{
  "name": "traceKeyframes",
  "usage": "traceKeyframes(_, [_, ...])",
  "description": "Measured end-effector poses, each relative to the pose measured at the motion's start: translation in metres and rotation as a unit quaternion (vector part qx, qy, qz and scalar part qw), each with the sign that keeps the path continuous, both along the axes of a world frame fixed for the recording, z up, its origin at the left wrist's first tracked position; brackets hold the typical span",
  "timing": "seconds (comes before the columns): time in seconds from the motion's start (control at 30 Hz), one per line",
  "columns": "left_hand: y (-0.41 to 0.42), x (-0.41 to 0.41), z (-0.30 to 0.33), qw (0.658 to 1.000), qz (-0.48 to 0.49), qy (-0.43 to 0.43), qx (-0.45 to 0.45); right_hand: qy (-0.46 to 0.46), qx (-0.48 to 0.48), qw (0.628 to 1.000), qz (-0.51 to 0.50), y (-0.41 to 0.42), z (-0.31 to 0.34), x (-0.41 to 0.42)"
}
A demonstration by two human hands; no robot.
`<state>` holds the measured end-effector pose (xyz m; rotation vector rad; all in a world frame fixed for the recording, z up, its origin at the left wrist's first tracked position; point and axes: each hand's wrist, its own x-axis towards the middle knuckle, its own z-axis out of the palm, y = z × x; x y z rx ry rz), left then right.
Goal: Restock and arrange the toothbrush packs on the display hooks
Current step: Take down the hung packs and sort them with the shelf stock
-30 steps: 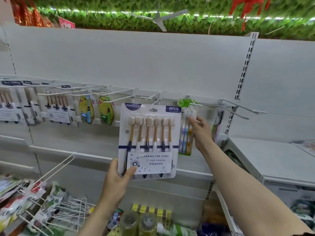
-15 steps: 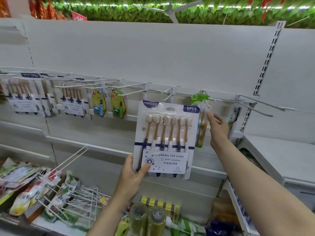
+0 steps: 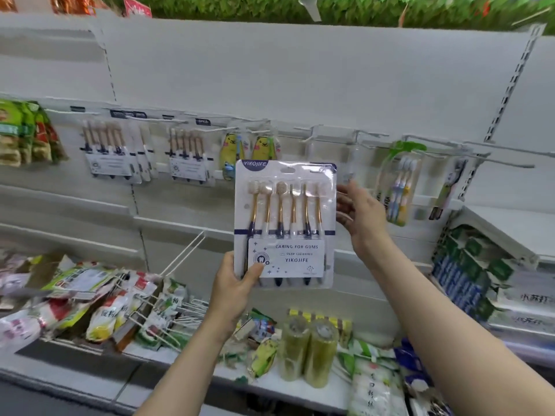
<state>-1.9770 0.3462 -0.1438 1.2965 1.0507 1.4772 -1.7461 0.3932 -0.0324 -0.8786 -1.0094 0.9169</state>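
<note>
My left hand (image 3: 237,283) grips the bottom left corner of a white six-brush toothbrush pack (image 3: 285,223) marked YIKOJIFE, held upright in front of the display rail. My right hand (image 3: 360,214) is at the pack's right edge with fingers spread and relaxed, touching or nearly touching it. Bare hooks (image 3: 312,136) jut from the rail just behind and above the pack. Matching six-brush packs (image 3: 111,151) hang on hooks to the left, with more of them (image 3: 189,154) beside them. A green-topped pack of coloured brushes (image 3: 399,181) hangs to the right.
Two yellow cartoon packs (image 3: 249,151) hang between the white packs and the held one. Long empty hooks (image 3: 498,157) stick out at the right. The lower shelf holds snack bags (image 3: 90,295), wire dividers (image 3: 168,322) and two yellowish jars (image 3: 309,352). Boxed goods (image 3: 468,277) fill a right-hand shelf.
My right hand has left the green-topped pack on its hook and come left to the held pack's right edge. The view has swung left and down; the held pack sits lower against the rail.
</note>
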Motion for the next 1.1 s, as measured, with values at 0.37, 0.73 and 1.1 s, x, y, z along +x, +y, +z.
traceKeyframes(0.37, [-0.028,-0.167,-0.003,0.999,0.048,-0.005,0.003,-0.095,0.003,0.995,0.042,-0.002,-0.001,-0.178])
traceKeyframes(0.73, [0.058,-0.335,0.008,0.988,0.157,0.011,0.010,-0.128,0.050,0.981,0.134,0.102,0.022,-0.357])
traceKeyframes(1.1, [0.168,-0.465,0.036,0.978,0.205,0.010,-0.044,-0.153,0.039,0.978,0.135,0.215,0.051,-0.489])
